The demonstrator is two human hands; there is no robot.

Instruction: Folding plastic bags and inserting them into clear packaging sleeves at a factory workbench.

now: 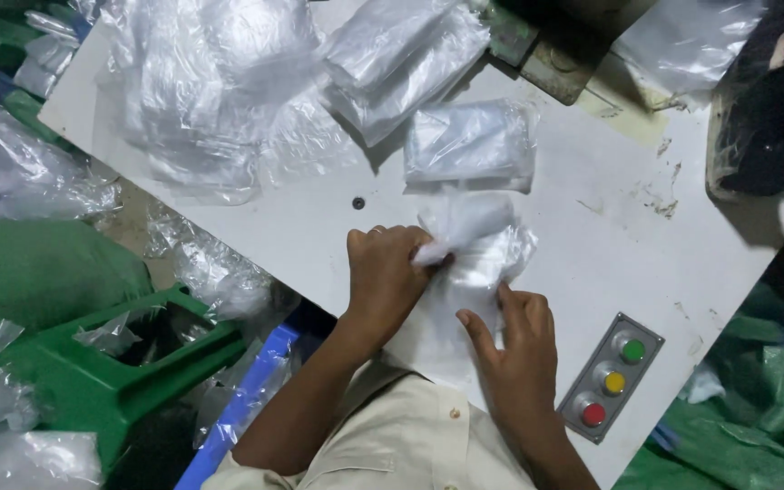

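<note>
While the clear plastic bag (478, 259) lies crumpled near the middle of the frame on the white table (319, 227), both hands are working it from either side. Its upper end is bunched into the left hand (387, 272), whose fingers are curled tight around the gathered film, probably so the slippery sheet cannot slide away. Just below and to the right, the right hand (519, 340) lies on the bag's lower part with its fingers together and pressed flat, thumb stretched out to the left, which looks like a way of pinning the film against the tabletop. Immediately above the bag sits a folded packet of clear bags (472, 145), close enough to be reached without stretching. Further up, toward the upper left of the frame, a loose heap of plastic film (210, 91) spreads across the table, with another stack of bags (401, 59) beside it at top centre. At lower right, set into the table, a small panel carries three round buttons (612, 379), green, yellow and red, well apart from the hands. Off the table's edge at lower left stands a green plastic crate (93, 372) with more film scattered around it.
</note>
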